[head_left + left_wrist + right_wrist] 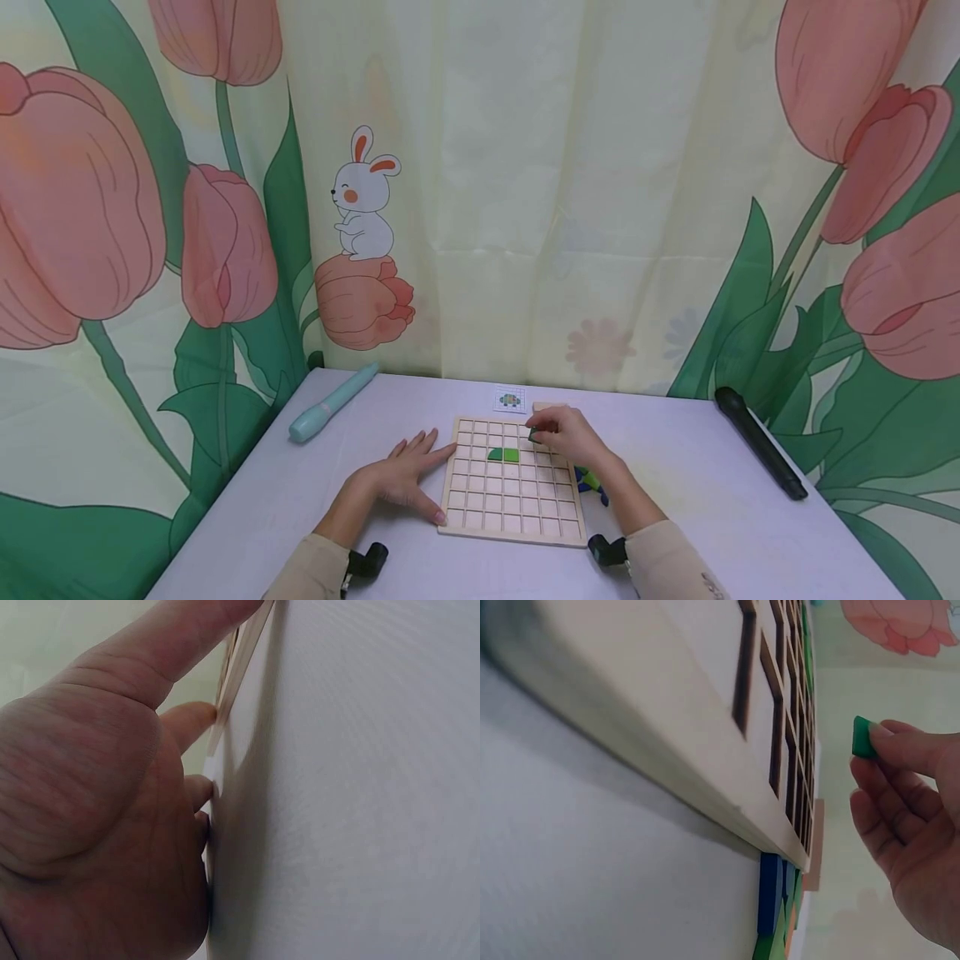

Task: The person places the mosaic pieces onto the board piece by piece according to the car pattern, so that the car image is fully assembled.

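Hazards, left to right.
- My left hand (pixel 405 477): spread, grasping nothing, thumb and forefinger at the left edge of the grid board (pixel 513 506). Uneven pressure could skew the board.
- Rounded green piece (pixel 495 454) and light green square (pixel 512 455): side by side in cells of the board's far half. A jolt might unseat them.
- My right hand (pixel 566 433): pinching a dark green tile (pixel 862 737) above the board's far right part. A tip-only hold may slip or turn it, and the cell dividers could catch its edge.
- Loose pieces (pixel 588 481): heaped just beside the board's right edge, under my forearm. A low sleeve might scatter them.

Surroundings, left to right.
- Teal cylinder (pixel 333 404): well left of the board.
- Pattern card (pixel 510 399): just beyond its far edge.
- Wooden strip (pixel 550 407): beyond the far right corner, partly blocked by my right hand.
- Black rod (pixel 761 443): well right of the board.
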A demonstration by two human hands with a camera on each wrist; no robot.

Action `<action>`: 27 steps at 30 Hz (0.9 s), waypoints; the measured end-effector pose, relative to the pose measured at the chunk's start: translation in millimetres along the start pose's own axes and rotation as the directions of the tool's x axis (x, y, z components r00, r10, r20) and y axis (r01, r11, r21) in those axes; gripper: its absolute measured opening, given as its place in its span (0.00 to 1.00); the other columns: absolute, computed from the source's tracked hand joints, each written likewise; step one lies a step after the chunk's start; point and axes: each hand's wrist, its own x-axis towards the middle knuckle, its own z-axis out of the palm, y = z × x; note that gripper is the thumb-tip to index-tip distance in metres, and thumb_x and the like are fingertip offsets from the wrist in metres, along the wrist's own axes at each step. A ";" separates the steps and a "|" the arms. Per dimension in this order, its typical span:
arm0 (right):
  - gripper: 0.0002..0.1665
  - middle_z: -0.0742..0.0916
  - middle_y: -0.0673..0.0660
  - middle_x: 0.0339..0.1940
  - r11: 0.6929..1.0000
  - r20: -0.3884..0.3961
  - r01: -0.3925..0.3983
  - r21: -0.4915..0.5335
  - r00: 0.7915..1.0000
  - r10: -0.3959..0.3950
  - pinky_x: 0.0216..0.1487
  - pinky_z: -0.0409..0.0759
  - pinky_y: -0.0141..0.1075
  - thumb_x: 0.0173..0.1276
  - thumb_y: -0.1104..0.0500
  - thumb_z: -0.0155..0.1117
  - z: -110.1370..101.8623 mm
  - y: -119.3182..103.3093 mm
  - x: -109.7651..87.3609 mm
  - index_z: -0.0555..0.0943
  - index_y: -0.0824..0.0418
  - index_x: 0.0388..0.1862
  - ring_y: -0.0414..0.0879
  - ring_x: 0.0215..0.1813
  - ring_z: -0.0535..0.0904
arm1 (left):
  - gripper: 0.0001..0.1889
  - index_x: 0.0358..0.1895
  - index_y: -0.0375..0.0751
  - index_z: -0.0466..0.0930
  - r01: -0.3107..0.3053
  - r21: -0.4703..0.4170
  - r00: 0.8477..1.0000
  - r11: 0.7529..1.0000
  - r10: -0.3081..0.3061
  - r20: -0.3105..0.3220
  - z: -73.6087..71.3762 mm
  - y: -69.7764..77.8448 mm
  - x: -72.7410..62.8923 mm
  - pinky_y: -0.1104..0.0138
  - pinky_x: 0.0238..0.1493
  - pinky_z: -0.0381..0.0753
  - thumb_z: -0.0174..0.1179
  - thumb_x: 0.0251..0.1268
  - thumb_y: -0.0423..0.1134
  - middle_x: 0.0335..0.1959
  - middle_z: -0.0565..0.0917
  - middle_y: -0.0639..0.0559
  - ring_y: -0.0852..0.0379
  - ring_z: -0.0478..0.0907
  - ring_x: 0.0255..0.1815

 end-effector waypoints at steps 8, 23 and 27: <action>0.08 0.89 0.51 0.35 0.998 0.036 0.058 -0.001 0.998 -0.058 0.35 0.77 0.30 0.67 0.68 0.72 8.0 2.0 0.2 0.90 0.63 0.44 0.41 0.34 0.78 | 0.64 0.84 0.58 0.56 0.003 0.001 1.000 1.000 -0.003 -0.003 1.2 1.1 0.3 0.40 0.85 0.38 0.80 0.40 0.66 0.87 0.45 0.38 0.39 0.37 0.88; 0.07 0.91 0.54 0.37 0.999 0.129 0.022 -0.033 0.991 -0.018 0.39 0.80 0.31 0.68 0.68 0.72 15.2 -2.5 -0.6 0.90 0.59 0.42 0.41 0.36 0.80 | 0.64 0.84 0.58 0.56 -0.003 0.003 1.000 1.000 0.003 -0.004 1.2 -1.6 1.4 0.41 0.85 0.37 0.80 0.40 0.67 0.87 0.44 0.39 0.39 0.36 0.88; 0.05 0.90 0.53 0.36 0.999 0.136 0.018 -0.036 0.991 -0.013 0.39 0.80 0.32 0.68 0.66 0.72 16.1 -2.4 0.4 0.90 0.58 0.40 0.41 0.36 0.80 | 0.64 0.84 0.58 0.56 -0.008 -0.003 1.000 1.000 0.008 -0.006 1.6 -1.7 2.0 0.41 0.85 0.37 0.80 0.40 0.67 0.87 0.44 0.39 0.40 0.36 0.88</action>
